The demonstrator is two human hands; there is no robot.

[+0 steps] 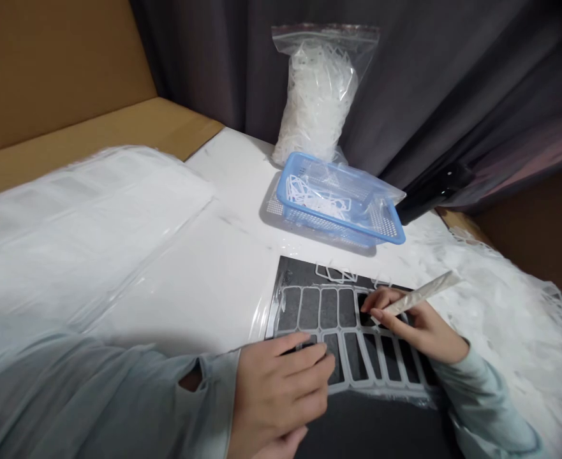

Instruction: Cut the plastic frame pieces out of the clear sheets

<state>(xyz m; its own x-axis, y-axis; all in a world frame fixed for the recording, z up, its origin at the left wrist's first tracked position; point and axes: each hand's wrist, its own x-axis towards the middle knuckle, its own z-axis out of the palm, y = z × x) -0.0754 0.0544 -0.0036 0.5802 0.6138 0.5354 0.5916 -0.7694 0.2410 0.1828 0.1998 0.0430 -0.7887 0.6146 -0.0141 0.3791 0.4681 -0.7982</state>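
Note:
Two rows of translucent white rectangular frames (319,287) lie on a black board (288,269), apparently in a clear plastic sheet or tray. My left hand (285,389) rests over the lower-left frames, fingers stretched out and slightly bent, its thumb partly hidden. Between the thumb and fingers of my right hand (412,322) is a slim, flat, pale stick (424,293), slanting up to the right. The stick's lower end is over the upper row, close to the frames; whether it touches them I cannot tell. A few loose frames (337,274) lie at the board's top edge.
Behind the board stands a blue mesh basket (390,233) with white frames inside. A clear zip bag (319,95) packed with white pieces is farther back. Plastic sheets (70,242) are stacked left; a heap of white frames (510,319) spreads right. Cardboard (166,124) borders the table.

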